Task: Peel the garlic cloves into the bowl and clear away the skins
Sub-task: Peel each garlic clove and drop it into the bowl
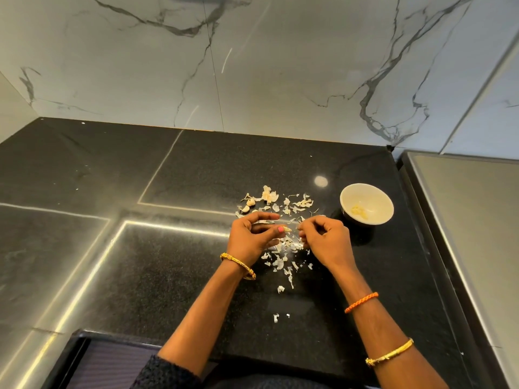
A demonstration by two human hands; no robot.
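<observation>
Two hands at centre frame, busy with one clove (pixel 287 229): left hand (pixel 250 237) pinching it between thumb and fingertips, right hand (pixel 325 242) just beside, fingers curled and nipping at what looks like skin at the clove's tip. Hard to tell how much skin is left on it; pale flesh showing at the end.

Peeling step, by the look of it, with the task partway along. White bowl (pixel 366 204) at right of centre, near the right hand, holding a few peeled cloves (pixel 359 211) at its bottom. Unpeeled cloves (pixel 248 205) lying just above the left hand, among the scraps. Skins (pixel 283 259) scattered under and between the hands, more in a loose patch above them, a few stray bits toward the lower centre.

Next, probably: pull the last skin free, then carry the bare clove rightward and drop it in the bowl. Calls for a firm pinch from the left hand and a light, picking pull from the right. Sweeping up the skins not yet begun.

Black speckled counter (pixel 140 276), glossy, with bright strips of reflected light across the left half. Marble-look wall (pixel 280 66), grey-veined, filling the upper frame. Pale grey slab (pixel 477 220) along the right edge.
</observation>
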